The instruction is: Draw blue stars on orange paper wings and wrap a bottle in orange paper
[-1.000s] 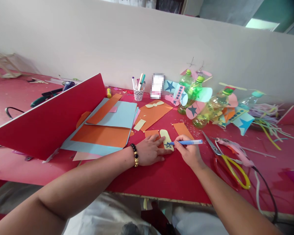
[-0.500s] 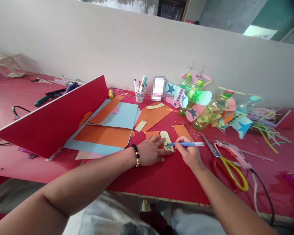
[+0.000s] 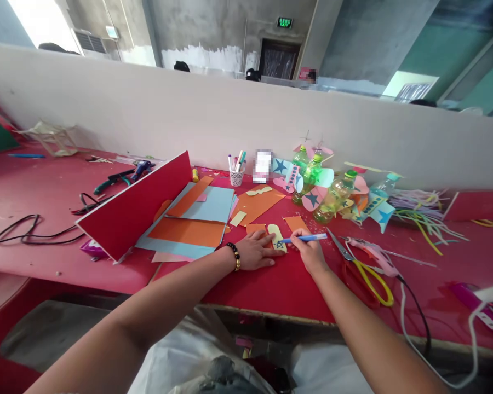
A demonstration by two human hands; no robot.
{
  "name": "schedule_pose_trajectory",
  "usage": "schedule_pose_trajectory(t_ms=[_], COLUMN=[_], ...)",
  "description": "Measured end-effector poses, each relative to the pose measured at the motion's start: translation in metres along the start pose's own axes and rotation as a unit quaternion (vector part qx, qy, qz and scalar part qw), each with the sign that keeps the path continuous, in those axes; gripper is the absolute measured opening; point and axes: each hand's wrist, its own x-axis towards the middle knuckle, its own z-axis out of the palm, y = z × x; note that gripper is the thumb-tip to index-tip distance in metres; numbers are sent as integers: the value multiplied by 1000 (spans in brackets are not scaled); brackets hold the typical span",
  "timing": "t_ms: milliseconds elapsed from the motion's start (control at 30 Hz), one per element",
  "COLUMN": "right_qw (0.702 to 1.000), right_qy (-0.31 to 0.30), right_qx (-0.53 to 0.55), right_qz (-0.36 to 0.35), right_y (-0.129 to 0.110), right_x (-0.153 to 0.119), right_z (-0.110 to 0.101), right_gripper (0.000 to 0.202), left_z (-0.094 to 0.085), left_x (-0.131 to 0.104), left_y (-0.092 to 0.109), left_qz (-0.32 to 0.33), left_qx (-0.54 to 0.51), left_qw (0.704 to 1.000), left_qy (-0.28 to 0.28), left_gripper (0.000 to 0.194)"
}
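Observation:
My right hand (image 3: 309, 250) grips a blue marker (image 3: 312, 238), its tip on a pale yellow paper piece (image 3: 276, 232) with rounded top. A dark blue star (image 3: 279, 245) is drawn near the lower end of that piece. My left hand (image 3: 257, 250) lies flat with fingers apart, its fingertips against the yellow piece and over a small orange paper. Another orange strip (image 3: 294, 222) is just behind my right hand.
Blue and orange sheets (image 3: 189, 232) lie left, beside a red divider (image 3: 148, 202). A cup of markers (image 3: 236, 176) and decorated bottles (image 3: 332, 200) stand behind. Scissors (image 3: 372, 279) and a pink glue gun (image 3: 373, 254) lie right.
The head view has tilted up and shifted, showing more of the room behind the partition. Both hands keep about the same places on the paper, with the marker still at the star.

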Motion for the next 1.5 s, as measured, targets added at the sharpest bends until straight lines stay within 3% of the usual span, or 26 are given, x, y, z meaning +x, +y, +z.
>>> schedule_pose_trajectory(t_ms=[233, 367, 500, 733, 1033, 1500], right_qw=[994, 997, 995, 997, 995, 993], right_qy=[67, 65, 97, 61, 36, 55], right_qx=[69, 44, 24, -48, -86, -99], right_qz=[60, 29, 22, -19, -23, -18], right_y=[-10, -9, -5, -1, -3, -6], right_x=[-9, -20, -21, -18, -19, -20], right_z=[11, 15, 14, 15, 15, 16], right_gripper=[19, 16, 13, 12, 11, 11], left_z=[2, 8, 12, 13, 17, 17], left_x=[-3, -8, -12, -12, -11, -12], left_y=[13, 21, 24, 22, 18, 19], left_qz=[-40, -61, -53, -52, -42, -45], left_qx=[10, 18, 16, 24, 20, 27], left_qw=[999, 998, 998, 998, 999, 998], left_qy=[-2, 24, 14, 21, 25, 32], left_gripper=[51, 51, 51, 51, 52, 52])
